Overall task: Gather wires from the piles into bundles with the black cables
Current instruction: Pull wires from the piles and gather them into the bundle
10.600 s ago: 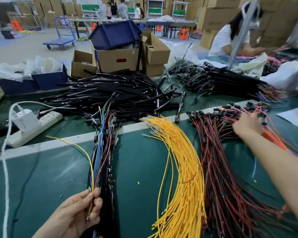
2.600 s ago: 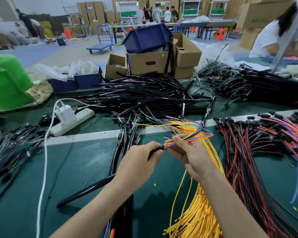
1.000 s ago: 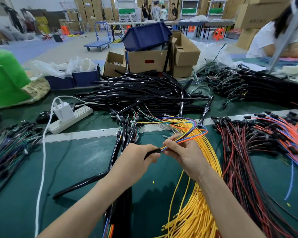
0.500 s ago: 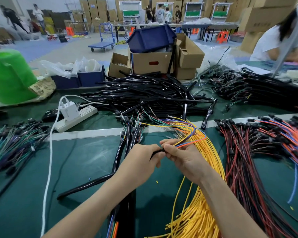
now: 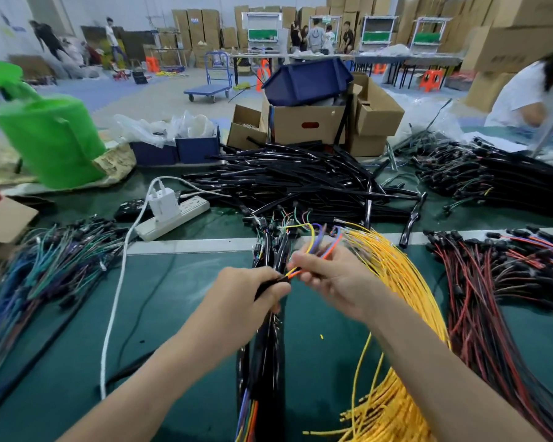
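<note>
A dark green mat covers the work table point(image 5: 61, 362), crossed by a pale grey strip point(image 5: 189, 245). At its far edge stand open brown cardboard boxes point(image 5: 304, 126) with a dark blue plastic bin point(image 5: 307, 81) tipped on top. Beyond lies a grey-blue floor point(image 5: 160, 100) with a blue flat platform trolley point(image 5: 209, 87). Tall stacks of brown cartons point(image 5: 198, 30) line the back, beside white-framed racks with green panels point(image 5: 262, 30). Long tables point(image 5: 406, 60) and orange plastic stools point(image 5: 431, 79) stand near them. A pale wall point(image 5: 7, 14) rises at the left. The light is even.
</note>
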